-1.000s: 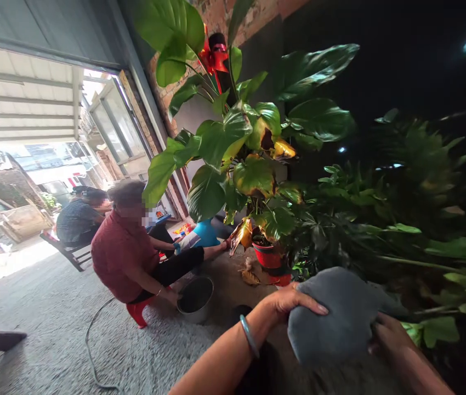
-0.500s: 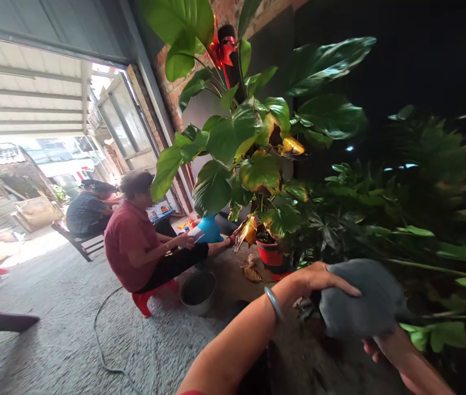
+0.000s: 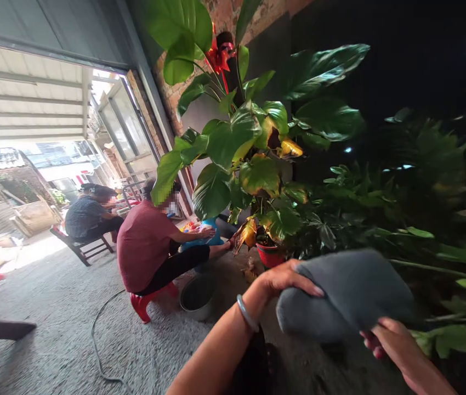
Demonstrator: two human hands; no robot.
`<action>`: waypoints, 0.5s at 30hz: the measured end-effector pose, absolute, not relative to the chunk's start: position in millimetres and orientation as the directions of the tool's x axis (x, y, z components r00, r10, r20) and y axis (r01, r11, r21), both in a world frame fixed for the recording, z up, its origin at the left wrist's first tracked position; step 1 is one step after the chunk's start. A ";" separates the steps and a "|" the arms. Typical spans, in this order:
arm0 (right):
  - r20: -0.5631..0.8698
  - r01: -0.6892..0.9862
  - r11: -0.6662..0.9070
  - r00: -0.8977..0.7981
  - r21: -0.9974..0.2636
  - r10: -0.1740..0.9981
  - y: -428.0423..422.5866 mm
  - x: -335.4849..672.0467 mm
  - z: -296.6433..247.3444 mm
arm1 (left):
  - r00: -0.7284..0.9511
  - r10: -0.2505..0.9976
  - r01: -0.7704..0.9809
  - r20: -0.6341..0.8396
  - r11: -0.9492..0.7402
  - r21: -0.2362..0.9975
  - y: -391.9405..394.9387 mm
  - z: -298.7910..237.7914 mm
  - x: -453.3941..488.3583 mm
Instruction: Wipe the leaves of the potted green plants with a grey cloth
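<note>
Both my hands hold a soft grey folded cloth (image 3: 344, 296) in front of me, low in the view. My left hand (image 3: 286, 280), with a bangle on its wrist, lies over the cloth's left end, fingers across the top. My right hand (image 3: 389, 340) grips the cloth's lower right edge, its fingers partly hidden under the fold. Large green leaves of a potted plant (image 3: 241, 148) rise beyond the cloth, and low leaves of a second bushy plant (image 3: 450, 340) reach close to my right hand.
The plant stands in a red pot (image 3: 269, 255) on a concrete floor. A person in a red shirt (image 3: 145, 247) sits on a red stool (image 3: 142, 304) beside a metal bucket (image 3: 197, 296). Another person (image 3: 87, 216) sits farther off on a wooden bench. A cable (image 3: 101, 340) lies on the floor.
The grey cloth has shifted left and tilted between my hands. The person in the red shirt has leaned forward, away from me.
</note>
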State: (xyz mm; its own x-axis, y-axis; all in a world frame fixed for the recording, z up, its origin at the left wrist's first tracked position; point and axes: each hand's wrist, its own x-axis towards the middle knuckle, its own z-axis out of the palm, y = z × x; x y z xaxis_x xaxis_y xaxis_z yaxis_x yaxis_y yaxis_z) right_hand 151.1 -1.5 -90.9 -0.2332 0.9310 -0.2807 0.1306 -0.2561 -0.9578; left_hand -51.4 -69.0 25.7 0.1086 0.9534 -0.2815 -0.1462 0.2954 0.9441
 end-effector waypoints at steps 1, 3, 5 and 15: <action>-0.295 0.102 -0.279 -0.214 -0.955 0.931 -2.9 150.2 -83.6 | 0.056 0.979 -0.239 -0.197 0.205 0.949 -69.8 35.4 -59.6; -0.326 0.035 -0.325 -0.174 -0.945 0.929 -6.4 147.8 -68.6 | -0.090 0.990 -0.404 -0.113 0.067 0.912 -64.7 44.8 -72.2; -0.353 -0.016 -0.359 -0.158 -0.933 0.922 -9.7 145.8 -58.9 | -0.209 0.968 -0.502 -0.137 0.014 0.865 -56.1 34.6 -75.7; -0.379 -0.039 -0.394 -0.197 -0.918 0.904 -9.3 148.8 -60.1 | -0.054 0.940 -0.506 -0.337 0.265 0.821 -89.2 -23.3 -68.1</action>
State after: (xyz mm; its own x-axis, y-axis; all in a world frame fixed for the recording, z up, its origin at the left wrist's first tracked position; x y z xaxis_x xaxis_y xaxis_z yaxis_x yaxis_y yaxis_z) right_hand 148.8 -9.3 -60.1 -0.1968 0.9042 -0.3791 -0.0392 -0.3936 -0.9185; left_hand -68.1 -89.2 -23.3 -0.0543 0.9398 -0.3374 -0.5063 0.2653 0.8205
